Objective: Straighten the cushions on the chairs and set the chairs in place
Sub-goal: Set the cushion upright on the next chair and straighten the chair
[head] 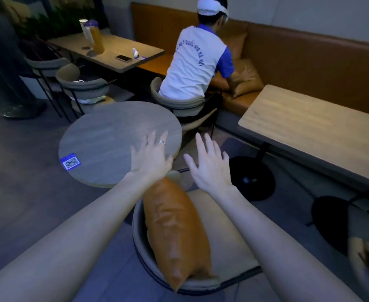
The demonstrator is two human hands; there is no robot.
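Observation:
An orange leather cushion (175,234) leans on its edge against the curved back of a beige chair (227,243) right below me. Both my arms stretch out over that chair. My left hand (152,156) hovers with spread fingers over the near edge of a round grey table (113,138), a ring on one finger. My right hand (207,164) is open too, fingers apart, above the gap between the round table and the chair seat. Neither hand touches the cushion or holds anything.
A person in a white and blue shirt sits in a chair (179,105) ahead, handling an orange cushion (244,78) on the bench. A rectangular table (323,136) with a black base stands on the right. Two more chairs (81,86) and a table (113,51) with bottles stand far left.

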